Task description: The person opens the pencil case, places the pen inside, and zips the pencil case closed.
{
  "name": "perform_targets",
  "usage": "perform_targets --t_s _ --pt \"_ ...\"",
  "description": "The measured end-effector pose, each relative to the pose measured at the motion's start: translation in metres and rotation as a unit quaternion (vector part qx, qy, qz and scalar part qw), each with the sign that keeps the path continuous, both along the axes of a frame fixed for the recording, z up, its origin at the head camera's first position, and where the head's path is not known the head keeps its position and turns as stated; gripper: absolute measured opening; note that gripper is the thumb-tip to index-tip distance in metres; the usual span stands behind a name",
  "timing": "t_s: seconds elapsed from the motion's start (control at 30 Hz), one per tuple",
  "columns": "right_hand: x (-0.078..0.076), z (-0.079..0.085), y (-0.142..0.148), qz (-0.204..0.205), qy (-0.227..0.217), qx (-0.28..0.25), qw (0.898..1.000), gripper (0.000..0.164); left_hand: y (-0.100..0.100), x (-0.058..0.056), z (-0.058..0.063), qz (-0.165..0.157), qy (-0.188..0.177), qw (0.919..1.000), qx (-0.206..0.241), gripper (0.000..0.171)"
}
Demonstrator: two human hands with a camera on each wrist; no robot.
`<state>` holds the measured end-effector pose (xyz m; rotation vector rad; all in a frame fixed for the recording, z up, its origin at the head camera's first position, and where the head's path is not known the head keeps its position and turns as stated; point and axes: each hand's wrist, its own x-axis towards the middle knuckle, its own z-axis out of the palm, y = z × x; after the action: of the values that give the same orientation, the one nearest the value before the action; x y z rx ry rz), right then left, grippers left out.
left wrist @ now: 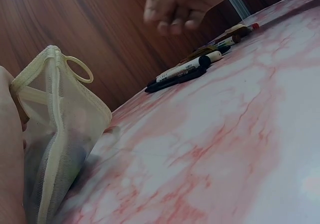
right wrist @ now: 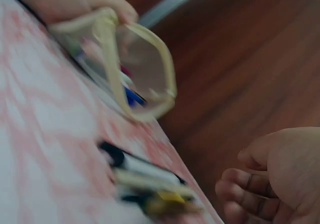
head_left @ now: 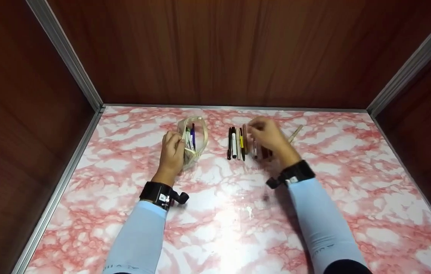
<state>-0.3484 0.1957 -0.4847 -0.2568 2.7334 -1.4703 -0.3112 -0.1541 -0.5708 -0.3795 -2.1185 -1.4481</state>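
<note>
My left hand (head_left: 171, 152) grips the side of a cream mesh pencil pouch (left wrist: 77, 116), its mouth spread open. Inside the pouch, a blue pen (head_left: 193, 133) and several other pens show. Over a row of pens and markers to the right hovers my right hand (head_left: 270, 135), its fingers loosely curled with nothing visible between them. That row has a black pen (head_left: 229, 144), a white marker with a black cap (head_left: 234, 141) and a yellow-and-black pen (head_left: 242, 141). Part of the row is hidden under the right hand.
A beige pen (head_left: 296, 133) lies at an angle, right of the right hand. The tabletop (head_left: 215, 213) has a red-and-white marbled surface. Dark wood-patterned panels (head_left: 215, 53) close off the back and both sides, with metal strips (head_left: 74, 57) at the corners.
</note>
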Motion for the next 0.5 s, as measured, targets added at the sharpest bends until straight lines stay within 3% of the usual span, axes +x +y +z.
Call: perform_targets --t_s 0.17,0.5 --pt "0.006 -0.005 0.051 -0.068 0.050 0.023 0.996 0.030 0.000 0.002 -0.002 -0.003 -0.018 0.9998 0.002 0.017" --pt "0.018 -0.012 0.116 -0.172 0.071 0.087 0.979 0.033 0.000 0.003 0.000 -0.005 -0.014 0.9999 -0.002 0.017"
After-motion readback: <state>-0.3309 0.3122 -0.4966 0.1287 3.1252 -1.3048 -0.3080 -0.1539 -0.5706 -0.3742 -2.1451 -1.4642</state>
